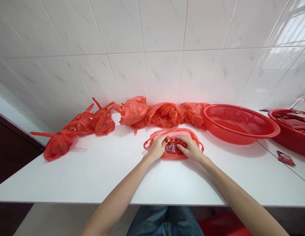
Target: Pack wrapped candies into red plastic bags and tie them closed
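Note:
A flattened red plastic bag (173,134) lies on the white table (88,173), its handles spread to both sides. Several shiny red packets (171,146) show in its mouth, one with a large dark character. My left hand (156,148) and my right hand (190,148) both rest on the bag from either side, fingertips at the packets. Whether either hand grips anything is hard to tell.
Several tied red plastic bags (132,111) line the tiled wall (162,72). A red mesh basket (241,126) stands to the right, then a red basin (272,127) holding packets. One loose packet (286,158) lies farther right. The table's front edge runs below my forearms.

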`<state>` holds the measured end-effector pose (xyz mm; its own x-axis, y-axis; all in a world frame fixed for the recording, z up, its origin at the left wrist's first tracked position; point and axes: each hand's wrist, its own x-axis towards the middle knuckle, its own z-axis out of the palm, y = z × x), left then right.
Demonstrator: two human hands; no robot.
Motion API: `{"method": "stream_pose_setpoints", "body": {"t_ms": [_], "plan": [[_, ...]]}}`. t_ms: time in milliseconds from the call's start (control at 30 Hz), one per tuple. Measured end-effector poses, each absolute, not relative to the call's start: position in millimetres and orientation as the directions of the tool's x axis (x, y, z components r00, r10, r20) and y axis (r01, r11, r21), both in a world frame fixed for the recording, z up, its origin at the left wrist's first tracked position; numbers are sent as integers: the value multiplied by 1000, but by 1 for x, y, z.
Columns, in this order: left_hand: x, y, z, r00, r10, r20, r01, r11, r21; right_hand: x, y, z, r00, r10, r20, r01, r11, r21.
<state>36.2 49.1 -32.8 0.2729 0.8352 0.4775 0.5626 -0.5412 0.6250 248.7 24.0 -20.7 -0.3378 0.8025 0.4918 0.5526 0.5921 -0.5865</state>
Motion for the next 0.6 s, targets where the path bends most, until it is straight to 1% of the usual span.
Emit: {"method": "stream_pose_setpoints", "body": {"t_ms": [167,267,333,400,433,467,500,533,567,600], "plan": [[37,47,-41,353,820,450,547,-571,613,249,23,-21,-320,800,508,560,592,-580],[38,45,-44,377,820,431,516,-572,638,248,22,-9,-265,793,549,534,595,-601],[40,45,-45,350,842,411,512,-539,668,251,14,8,-214,799,562,456,591,-666],[42,44,-45,296,870,394,515,-493,701,257,-7,27,-214,831,514,303,556,-774],[43,44,-44,270,879,393,511,-477,715,262,-23,33,-266,852,452,193,506,-841],[44,43,-43,252,882,399,500,-471,726,266,-41,37,-370,845,386,106,452,-886],[45,41,-42,246,879,409,484,-477,733,271,-62,37,-498,803,329,35,398,-917],[46,40,-41,252,871,423,468,-492,734,275,-83,33,-671,709,217,13,305,-952],[47,38,-41,268,860,434,453,-510,731,278,-103,26,-805,586,91,37,204,-978],[48,37,-40,293,848,441,443,-529,724,280,-121,18,-855,519,16,81,164,-983]]}}
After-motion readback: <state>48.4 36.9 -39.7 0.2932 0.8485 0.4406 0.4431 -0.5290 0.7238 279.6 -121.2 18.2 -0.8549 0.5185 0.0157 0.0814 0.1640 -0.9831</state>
